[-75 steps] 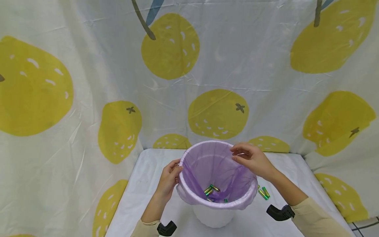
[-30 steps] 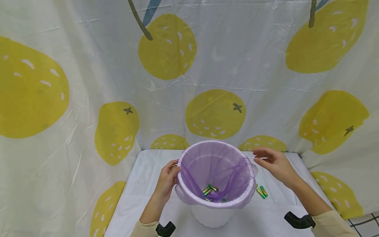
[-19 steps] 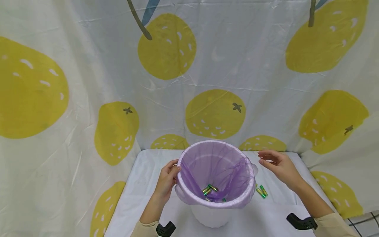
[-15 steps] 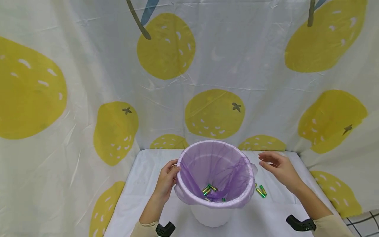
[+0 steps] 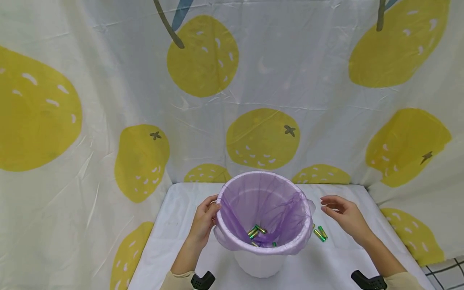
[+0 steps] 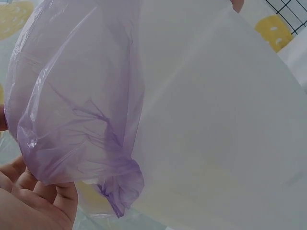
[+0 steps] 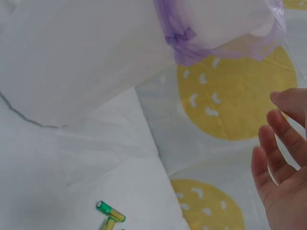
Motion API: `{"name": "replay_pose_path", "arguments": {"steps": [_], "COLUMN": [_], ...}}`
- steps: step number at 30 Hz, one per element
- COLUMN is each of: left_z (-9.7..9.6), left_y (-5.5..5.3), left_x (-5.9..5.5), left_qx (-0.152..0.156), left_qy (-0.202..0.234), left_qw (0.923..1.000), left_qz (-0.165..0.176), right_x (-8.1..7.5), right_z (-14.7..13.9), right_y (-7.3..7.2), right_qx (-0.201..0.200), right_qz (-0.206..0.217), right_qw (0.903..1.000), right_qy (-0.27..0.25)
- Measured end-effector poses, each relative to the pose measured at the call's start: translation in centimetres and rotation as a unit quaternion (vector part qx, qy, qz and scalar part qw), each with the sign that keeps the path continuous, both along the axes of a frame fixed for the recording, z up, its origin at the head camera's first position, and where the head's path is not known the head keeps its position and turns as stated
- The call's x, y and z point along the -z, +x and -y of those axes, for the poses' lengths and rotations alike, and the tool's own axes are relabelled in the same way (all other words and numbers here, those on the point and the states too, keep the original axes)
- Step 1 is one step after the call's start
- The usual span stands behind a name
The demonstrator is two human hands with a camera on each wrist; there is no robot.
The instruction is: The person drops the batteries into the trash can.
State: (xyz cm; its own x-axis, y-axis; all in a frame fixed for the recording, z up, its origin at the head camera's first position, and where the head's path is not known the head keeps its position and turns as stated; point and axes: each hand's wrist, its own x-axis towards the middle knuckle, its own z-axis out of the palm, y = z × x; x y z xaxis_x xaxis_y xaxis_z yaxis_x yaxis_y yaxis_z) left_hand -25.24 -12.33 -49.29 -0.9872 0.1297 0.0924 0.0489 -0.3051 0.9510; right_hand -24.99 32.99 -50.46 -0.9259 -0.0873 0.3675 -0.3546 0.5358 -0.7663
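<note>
A white trash can (image 5: 259, 264), lined with a thin purple bag (image 5: 272, 197), stands upright on the table. My left hand (image 5: 203, 221) grips its left rim through the folded-over bag, thumb at the edge and fingers outside. Several green-and-gold batteries (image 5: 253, 233) lie in the bottom of the bag. To the right of the can, my right hand (image 5: 342, 215) hovers with loosely bent fingers and nothing in them. More such batteries (image 7: 111, 211) lie on the table below it, partly hidden by the can in the head view.
The table (image 5: 181, 201) has a white cover. Behind it and along its sides hangs a pale curtain (image 5: 268, 60) printed with yellow fruit. Black camera mounts (image 5: 203, 280) sit at both wrists. A patch of tiled floor (image 5: 447, 276) shows at the lower right.
My right hand has moved from over the can's right rim out to the right, then slightly down toward the table. The left hand keeps its hold, and the can stays in place.
</note>
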Motion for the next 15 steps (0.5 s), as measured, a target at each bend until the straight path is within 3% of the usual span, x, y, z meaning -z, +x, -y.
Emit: {"name": "replay_pose_path", "arguments": {"steps": [5, 15], "left_z": [0.0, 0.1], "left_y": [0.1, 0.2], "left_x": [-0.1, -0.2], "left_qx": [-0.003, -0.002], "left_qy": [0.007, -0.002], "left_qw": [1.0, 1.0], "left_qz": [0.002, -0.001], "right_x": [1.3, 5.9], "right_z": [-0.3, -0.7], "right_y": [0.2, 0.3], "right_qx": [0.015, 0.054], "right_qz": [0.025, 0.082], "right_qw": [0.9995, 0.9945], "right_qy": [-0.008, -0.039]}}
